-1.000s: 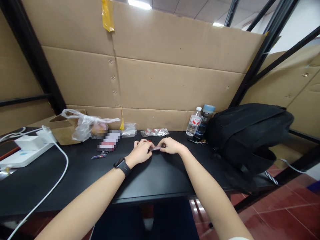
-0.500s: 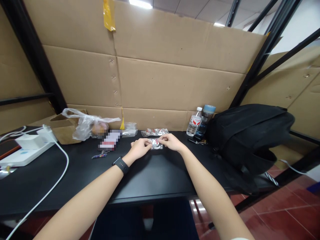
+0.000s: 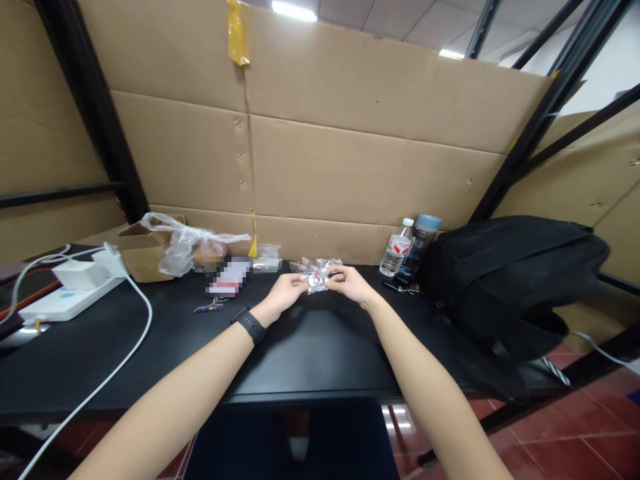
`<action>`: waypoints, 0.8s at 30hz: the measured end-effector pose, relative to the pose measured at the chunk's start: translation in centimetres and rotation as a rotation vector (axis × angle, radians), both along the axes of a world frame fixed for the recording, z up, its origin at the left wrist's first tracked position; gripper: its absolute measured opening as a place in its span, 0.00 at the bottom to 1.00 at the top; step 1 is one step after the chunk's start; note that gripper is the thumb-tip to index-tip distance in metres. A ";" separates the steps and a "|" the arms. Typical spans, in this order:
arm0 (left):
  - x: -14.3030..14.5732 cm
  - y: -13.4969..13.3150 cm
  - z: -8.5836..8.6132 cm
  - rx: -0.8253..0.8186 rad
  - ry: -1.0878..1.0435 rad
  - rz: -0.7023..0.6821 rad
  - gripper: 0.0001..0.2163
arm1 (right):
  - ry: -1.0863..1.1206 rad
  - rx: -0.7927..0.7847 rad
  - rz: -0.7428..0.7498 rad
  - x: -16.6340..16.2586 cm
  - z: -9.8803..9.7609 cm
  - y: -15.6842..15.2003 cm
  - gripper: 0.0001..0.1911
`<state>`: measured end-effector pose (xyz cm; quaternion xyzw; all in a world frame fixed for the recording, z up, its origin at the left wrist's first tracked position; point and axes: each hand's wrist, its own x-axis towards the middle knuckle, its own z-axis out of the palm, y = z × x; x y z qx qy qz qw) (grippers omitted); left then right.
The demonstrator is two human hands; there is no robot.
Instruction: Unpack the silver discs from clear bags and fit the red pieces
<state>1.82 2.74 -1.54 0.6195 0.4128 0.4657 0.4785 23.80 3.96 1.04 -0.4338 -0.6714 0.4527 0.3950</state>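
Note:
Between my hands is a small clear plastic packet (image 3: 317,281) with a silvery round piece and a bit of red in it; its exact kind is too small to make out. My left hand (image 3: 286,294), with a black watch (image 3: 249,325) on the wrist, pinches its left side. On the right side, the fingers of my right hand (image 3: 351,283) are closed on the same packet. Just behind it lie more shiny packets (image 3: 327,264) with red spots, partly hidden by my hands and the held one.
To the left are a card with a blurred face (image 3: 231,277), a keychain (image 3: 209,308), a clear plastic case (image 3: 268,259), a tied plastic bag (image 3: 183,250) and a white power strip (image 3: 70,300). Rightward stand a water bottle (image 3: 396,250), a blue-lidded bottle (image 3: 425,233) and a black backpack (image 3: 510,280).
Both hands have carried the packet slightly up and away, closer to the packets behind it. The whole view has shifted a little, so the scene sits further right.

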 end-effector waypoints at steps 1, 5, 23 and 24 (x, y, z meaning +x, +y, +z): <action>-0.1 0.1 -0.1 0.015 0.040 0.001 0.09 | -0.001 0.000 -0.015 0.0 0.0 0.0 0.22; -0.6 0.3 0.1 0.095 0.353 0.058 0.11 | 0.009 -0.012 -0.090 0.3 0.2 0.2 0.21; -6.5 1.7 0.3 0.226 1.284 0.303 0.19 | -0.642 0.146 -0.599 -1.5 -0.2 10.3 0.20; -6.8 2.0 0.0 0.222 1.284 0.294 0.19 | -0.682 0.153 -0.600 -1.6 -0.3 10.1 0.20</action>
